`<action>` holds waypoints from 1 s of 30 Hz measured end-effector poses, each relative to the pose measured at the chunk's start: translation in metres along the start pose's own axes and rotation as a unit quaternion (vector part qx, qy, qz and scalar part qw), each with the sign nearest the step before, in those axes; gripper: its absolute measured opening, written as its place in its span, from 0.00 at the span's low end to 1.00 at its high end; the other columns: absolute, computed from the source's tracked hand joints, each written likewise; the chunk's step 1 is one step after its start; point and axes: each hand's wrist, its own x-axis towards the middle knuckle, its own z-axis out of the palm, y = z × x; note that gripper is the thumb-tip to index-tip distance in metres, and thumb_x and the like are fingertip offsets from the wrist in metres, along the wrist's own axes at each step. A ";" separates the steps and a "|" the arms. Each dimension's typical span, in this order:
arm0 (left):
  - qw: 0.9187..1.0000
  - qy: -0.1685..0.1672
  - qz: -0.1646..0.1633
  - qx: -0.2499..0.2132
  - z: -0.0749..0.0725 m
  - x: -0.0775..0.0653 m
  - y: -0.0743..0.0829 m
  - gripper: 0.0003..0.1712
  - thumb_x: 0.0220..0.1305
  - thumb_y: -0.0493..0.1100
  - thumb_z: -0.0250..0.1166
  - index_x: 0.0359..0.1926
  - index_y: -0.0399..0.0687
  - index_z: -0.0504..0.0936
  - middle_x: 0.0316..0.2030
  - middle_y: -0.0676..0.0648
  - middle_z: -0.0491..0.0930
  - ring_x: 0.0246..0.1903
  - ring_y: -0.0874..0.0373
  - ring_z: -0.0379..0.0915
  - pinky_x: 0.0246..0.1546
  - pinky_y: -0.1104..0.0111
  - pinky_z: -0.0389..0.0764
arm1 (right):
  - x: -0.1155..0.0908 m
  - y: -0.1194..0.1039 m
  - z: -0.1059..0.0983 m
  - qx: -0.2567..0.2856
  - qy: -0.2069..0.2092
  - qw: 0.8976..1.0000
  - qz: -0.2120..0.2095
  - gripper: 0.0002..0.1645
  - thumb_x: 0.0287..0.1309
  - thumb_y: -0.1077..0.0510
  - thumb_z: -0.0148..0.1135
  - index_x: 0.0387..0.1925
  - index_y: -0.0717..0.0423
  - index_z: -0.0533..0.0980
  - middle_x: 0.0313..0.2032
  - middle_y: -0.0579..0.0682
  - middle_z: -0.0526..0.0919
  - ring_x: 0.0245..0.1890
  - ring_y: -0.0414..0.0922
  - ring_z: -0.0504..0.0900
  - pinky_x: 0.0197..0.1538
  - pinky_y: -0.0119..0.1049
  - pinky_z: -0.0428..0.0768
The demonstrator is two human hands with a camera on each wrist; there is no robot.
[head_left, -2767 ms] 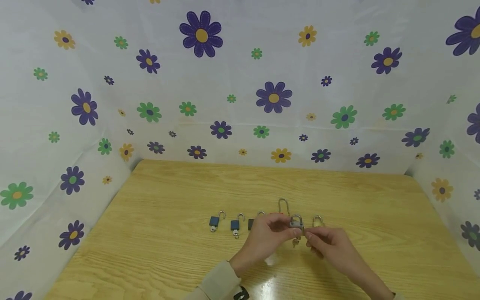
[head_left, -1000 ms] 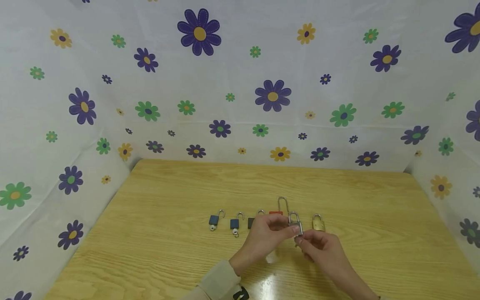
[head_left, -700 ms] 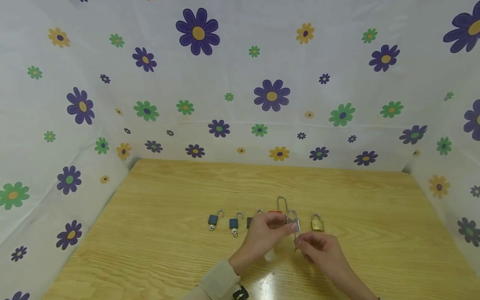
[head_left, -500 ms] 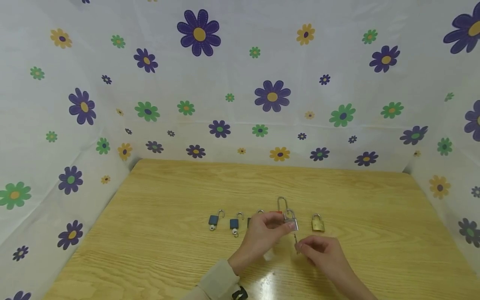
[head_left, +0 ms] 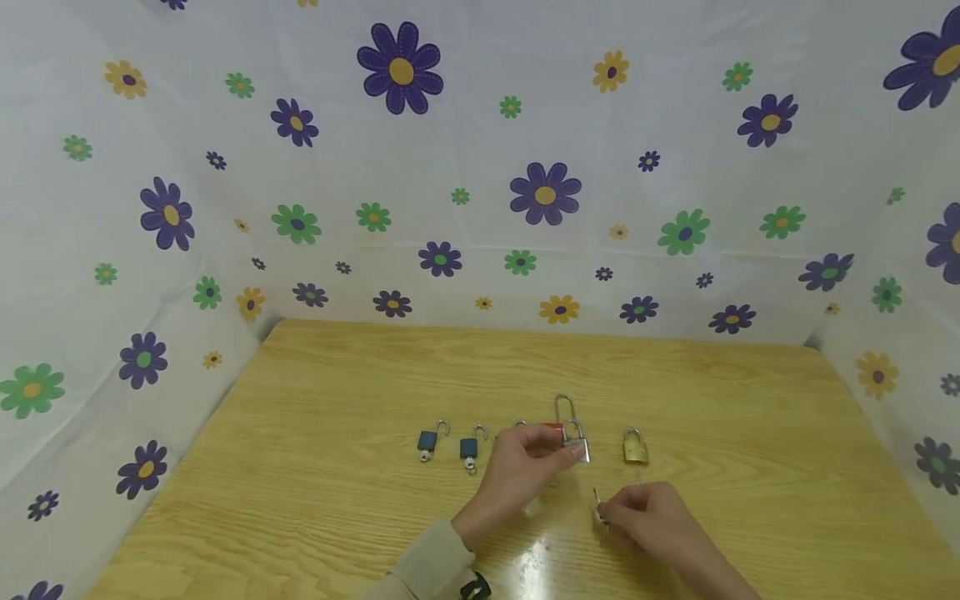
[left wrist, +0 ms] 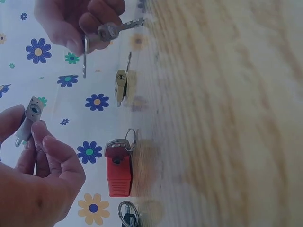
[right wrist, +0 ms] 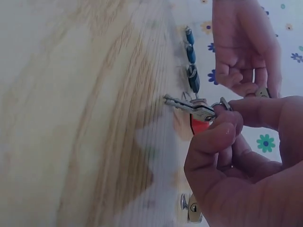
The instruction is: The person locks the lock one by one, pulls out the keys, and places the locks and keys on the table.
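In the head view my left hand (head_left: pixel 517 468) grips a small silver padlock (head_left: pixel 573 447) by its body, shackle pointing away. The left wrist view shows the bare keyhole in the end of this padlock (left wrist: pixel 34 108). Lower and to the right, my right hand (head_left: pixel 654 518) pinches a ring of keys (head_left: pixel 598 505), apart from the padlock. Two of these keys (left wrist: pixel 108 32) stick out in different directions in the left wrist view. From the right wrist, the keys (right wrist: pixel 202 111) hang off a ring held between thumb and finger.
A brass padlock (head_left: pixel 635 448) sits on the wooden table (head_left: pixel 360 533) to the right. Behind my left hand are a red padlock (head_left: pixel 553 426) with a tall shackle and a mostly hidden dark one. Two blue padlocks (head_left: pixel 427 440), shackles open, stand leftward with keys in them. Flowered cloth (head_left: pixel 480 225) encloses the table.
The keys have come out of the silver padlock, and my right hand has drawn them down toward me. My left hand, still gripping the padlock, has shifted slightly left.
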 end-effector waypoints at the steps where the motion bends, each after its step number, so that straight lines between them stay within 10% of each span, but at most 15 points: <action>1: 1.000 -0.001 0.001 0.000 0.000 0.000 0.000 0.14 0.57 0.51 0.71 0.39 0.48 0.87 0.40 0.50 0.86 0.35 0.61 0.81 0.34 0.56 0.85 | 0.002 0.000 0.000 -0.014 0.014 1.000 -0.001 0.13 0.58 0.54 0.65 0.28 0.61 0.84 0.14 0.43 0.73 0.17 0.39 0.70 0.21 0.30 0.70; 9: 1.000 0.001 -0.008 0.004 0.000 -0.001 -0.001 0.14 0.57 0.51 0.71 0.39 0.48 0.86 0.40 0.50 0.85 0.35 0.62 0.81 0.34 0.57 0.85 | 0.019 -0.005 0.002 -0.130 0.106 0.985 -0.040 0.11 0.51 0.59 0.66 0.16 0.56 0.82 0.11 0.41 0.71 0.13 0.37 0.65 0.17 0.29 0.63; 19: 1.000 0.003 -0.005 0.029 0.000 0.000 -0.004 0.12 0.56 0.52 0.72 0.37 0.51 0.87 0.38 0.52 0.85 0.34 0.62 0.81 0.31 0.65 0.83 | 0.027 -0.007 0.000 -0.195 0.093 0.973 -0.086 0.27 0.51 0.65 0.62 0.04 0.49 0.63 0.05 0.39 0.61 0.08 0.34 0.57 0.14 0.26 0.54; 30: 0.999 0.004 0.001 0.034 -0.001 -0.001 -0.007 0.12 0.56 0.53 0.72 0.36 0.52 0.87 0.36 0.52 0.86 0.33 0.62 0.81 0.30 0.64 0.83 | 0.033 -0.008 0.006 -0.240 0.099 0.961 -0.092 0.22 0.53 0.62 0.63 0.07 0.52 0.69 0.08 0.42 0.68 0.12 0.38 0.65 0.17 0.31 0.64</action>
